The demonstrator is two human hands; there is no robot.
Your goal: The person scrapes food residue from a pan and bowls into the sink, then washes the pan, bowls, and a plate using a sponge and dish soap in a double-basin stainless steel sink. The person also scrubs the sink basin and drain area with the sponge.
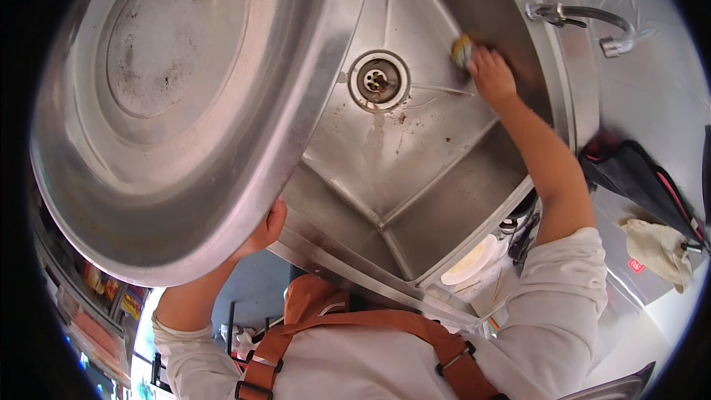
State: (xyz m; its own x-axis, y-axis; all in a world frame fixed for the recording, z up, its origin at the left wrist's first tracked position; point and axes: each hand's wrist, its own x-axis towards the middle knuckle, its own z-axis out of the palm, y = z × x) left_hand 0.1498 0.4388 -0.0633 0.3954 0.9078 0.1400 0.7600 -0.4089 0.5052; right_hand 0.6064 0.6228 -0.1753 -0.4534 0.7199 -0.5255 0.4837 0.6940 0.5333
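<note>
A large round stainless-steel basin (166, 50) is tilted up over the left side of the sink, its underside facing me, with dark stains on the base. My left hand (264, 233) grips its lower rim; most of the fingers are hidden behind the metal. Inside the stainless-steel sink (355, 139), my right hand (494, 75) presses a yellow and green scrubbing pad or sponge (462, 53) against the lower part of the right wall. The round drain (379, 81) holds brown scraps, and more bits are scattered on the floor of the sink beside it.
A faucet (589, 14) with a curved spout is mounted beyond the sink's right rim. Farther down on the right are a black bag-like item (639, 178) and a beige cloth (658, 250). A white bowl (471, 261) sits beside the sink's near right edge.
</note>
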